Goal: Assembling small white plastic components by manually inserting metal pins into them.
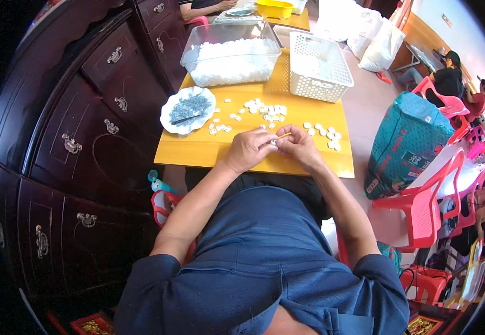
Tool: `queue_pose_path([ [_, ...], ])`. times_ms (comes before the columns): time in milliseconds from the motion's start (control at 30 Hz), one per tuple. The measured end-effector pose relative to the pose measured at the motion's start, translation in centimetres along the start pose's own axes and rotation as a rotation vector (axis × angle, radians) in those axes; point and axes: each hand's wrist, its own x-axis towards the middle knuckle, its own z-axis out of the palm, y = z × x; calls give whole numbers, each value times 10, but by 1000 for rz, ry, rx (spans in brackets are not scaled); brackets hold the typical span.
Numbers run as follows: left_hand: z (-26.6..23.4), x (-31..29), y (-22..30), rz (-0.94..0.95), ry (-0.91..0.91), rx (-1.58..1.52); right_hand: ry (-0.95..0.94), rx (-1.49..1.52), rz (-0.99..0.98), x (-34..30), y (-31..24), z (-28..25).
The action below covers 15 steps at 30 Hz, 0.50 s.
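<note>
Both hands meet over the near part of a yellow wooden table (181, 151). My left hand (246, 149) is closed, its thumb and fingers pinching a small white piece (274, 142). From the other side my right hand (301, 147) pinches at the same piece, with its forefinger curled. The fingers hide most of the piece. Just beyond the hands lie several small white plastic pieces (276, 110), and more white pieces (322, 132) are scattered to the right. On the left a scalloped white plate (167, 116) holds small grey translucent parts (189, 106) and a dark tweezer-like stick (189, 119).
A clear plastic bin (195, 47) heaped with white pieces stands at the table's back, beside a white perforated basket (321, 86). Dark wooden drawers (100, 100) line the left. To the right are a teal bag (407, 142) and pink plastic chairs (421, 209). Other people sit farther off.
</note>
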Motion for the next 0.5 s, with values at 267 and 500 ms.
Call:
queue_pose_path([
  [267, 4, -2, -1, 73, 15, 82, -7, -5, -8, -2, -4, 0],
  [500, 7, -4, -1, 111, 21, 132, -16, 29, -41, 1, 6, 0],
])
